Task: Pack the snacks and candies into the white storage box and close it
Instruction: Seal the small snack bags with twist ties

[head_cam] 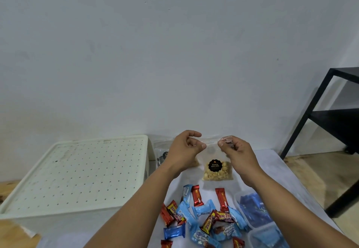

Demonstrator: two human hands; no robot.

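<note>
Nut bag (pixel 217 170): clear plastic, black round label, top edge pinched by left hand (pixel 184 148), right hand (pixel 236 150) fingers.

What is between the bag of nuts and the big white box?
In the head view, the left hand and its forearm cross between the nut bag and the white storage box. Behind the wrist, another clear packet lies beside the box.

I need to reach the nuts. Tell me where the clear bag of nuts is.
The clear bag of nuts hangs centre frame, its top edge pinched between left hand and right hand, above the scattered candies.
</note>
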